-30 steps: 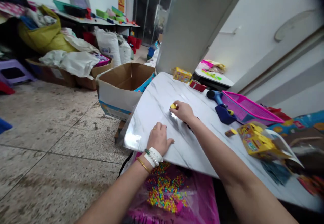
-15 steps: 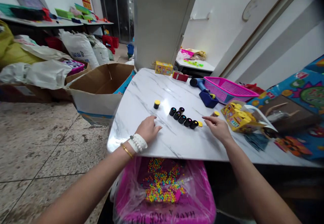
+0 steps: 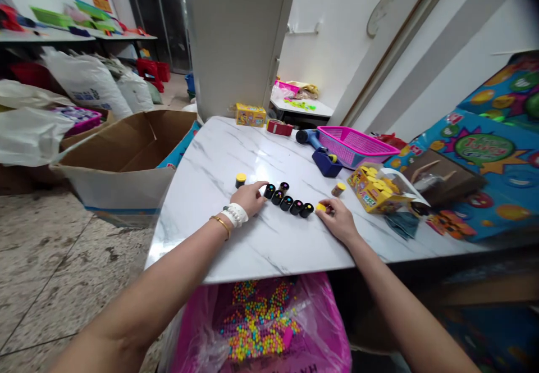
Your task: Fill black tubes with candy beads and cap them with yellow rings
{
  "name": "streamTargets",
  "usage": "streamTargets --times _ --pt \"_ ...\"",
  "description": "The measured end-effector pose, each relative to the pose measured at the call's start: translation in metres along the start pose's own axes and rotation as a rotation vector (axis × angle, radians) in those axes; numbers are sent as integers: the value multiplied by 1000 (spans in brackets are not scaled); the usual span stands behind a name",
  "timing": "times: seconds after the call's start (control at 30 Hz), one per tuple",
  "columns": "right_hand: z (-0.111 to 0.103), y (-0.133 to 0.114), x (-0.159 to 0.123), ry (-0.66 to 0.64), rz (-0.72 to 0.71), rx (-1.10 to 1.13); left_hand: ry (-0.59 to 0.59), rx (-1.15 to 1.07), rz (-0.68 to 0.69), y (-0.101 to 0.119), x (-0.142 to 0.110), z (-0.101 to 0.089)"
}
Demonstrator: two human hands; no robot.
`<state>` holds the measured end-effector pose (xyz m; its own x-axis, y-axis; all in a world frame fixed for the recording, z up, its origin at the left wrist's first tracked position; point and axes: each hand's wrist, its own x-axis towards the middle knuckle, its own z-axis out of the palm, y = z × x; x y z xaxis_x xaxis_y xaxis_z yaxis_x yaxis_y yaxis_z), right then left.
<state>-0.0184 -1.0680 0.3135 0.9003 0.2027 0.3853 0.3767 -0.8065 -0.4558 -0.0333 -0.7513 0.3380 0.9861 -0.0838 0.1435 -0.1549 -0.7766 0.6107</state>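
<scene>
Several small black tubs (image 3: pixel 287 203) stand in a slanting row on the white marbled table (image 3: pixel 252 249), each showing a coloured spot on top. One more tub (image 3: pixel 284 187) stands just behind the row. My left hand (image 3: pixel 249 199) has its thumb and fingers at the leftmost tub (image 3: pixel 270 191), closed on its side. At the other end, my right hand (image 3: pixel 338 219) pinches a yellow lid (image 3: pixel 320 207) beside the last tub. A tub with a yellow lid (image 3: pixel 240 180) stands left of the row, and another yellow-lidded tub (image 3: pixel 338 189) stands to the right.
Under the table edge sits a pink plastic-lined bin (image 3: pixel 337 328) of coloured beads. To the right are a yellow box (image 3: pixel 370 193) of yellow lids, a pink basket (image 3: pixel 357 142) and a blue tape dispenser (image 3: pixel 326 163). A large open carton (image 3: pixel 118 185) stands left of the table.
My left hand has moved right to the leftmost tub. My right hand has come in to the yellow lid at the row's right end. The view has shifted to the right.
</scene>
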Motion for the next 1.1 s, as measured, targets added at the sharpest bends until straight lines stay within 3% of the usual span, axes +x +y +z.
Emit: streamTargets --times 0.07,0.37,0.53,0.87,1.1 --pt "4 -1 -3 61 27 28 14 -4 -13 -1 1 0" --pt "2 7 -5 68 294 352 26 7 -43 -2 0 -4" --pt "5 10 -5 82 316 521 26 -19 -26 -5 4 -4" --pt "8 15 -5 61 341 524 93 -31 9 -6 -3 -2" --pt "9 17 -4 35 307 413 49 34 40 4 2 5"
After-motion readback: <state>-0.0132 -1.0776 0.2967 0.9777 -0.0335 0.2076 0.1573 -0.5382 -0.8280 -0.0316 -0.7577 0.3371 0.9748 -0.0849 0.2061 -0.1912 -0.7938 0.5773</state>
